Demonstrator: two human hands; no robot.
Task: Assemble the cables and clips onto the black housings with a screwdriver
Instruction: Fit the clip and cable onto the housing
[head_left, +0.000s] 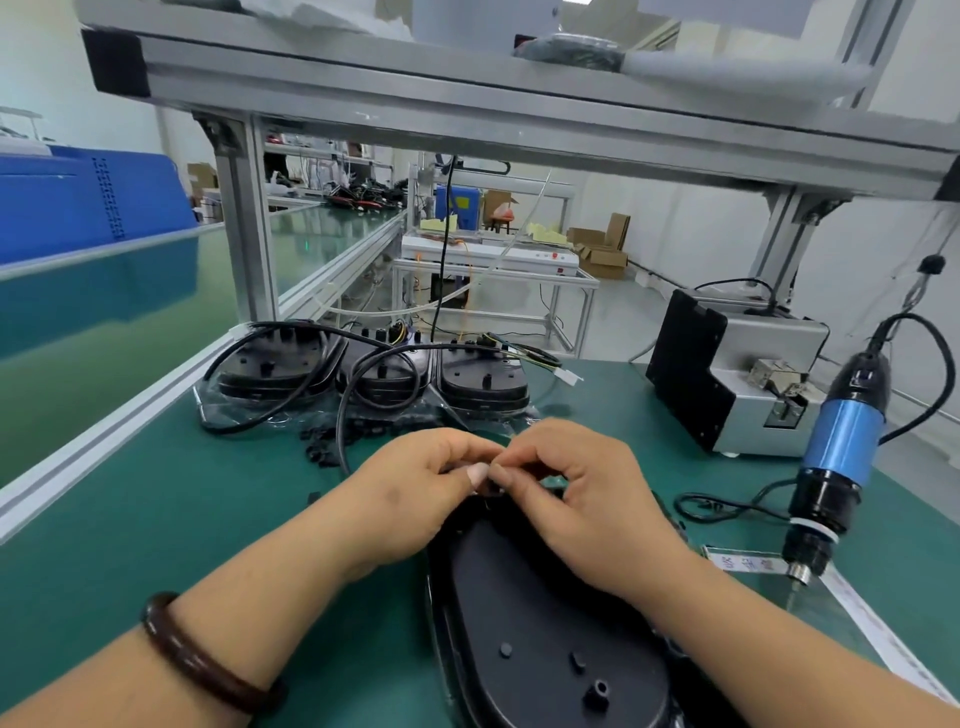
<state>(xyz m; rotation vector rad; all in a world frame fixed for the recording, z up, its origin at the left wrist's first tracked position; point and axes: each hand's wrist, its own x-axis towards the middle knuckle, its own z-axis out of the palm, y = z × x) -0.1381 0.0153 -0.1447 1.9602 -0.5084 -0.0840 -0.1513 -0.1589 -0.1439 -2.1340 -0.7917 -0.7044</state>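
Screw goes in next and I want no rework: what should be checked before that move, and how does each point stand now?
1. Housing lies flat on the green mat: ok.
2. Left hand and right hand both pinch the clip at the housing's far end: ok.
3. Clip seated in its place: cannot tell, the fingers hide it.
4. Screwdriver hangs at the right, untouched, probably within reach: ok.
5. Spare clips lie loose beyond the left hand: ok.
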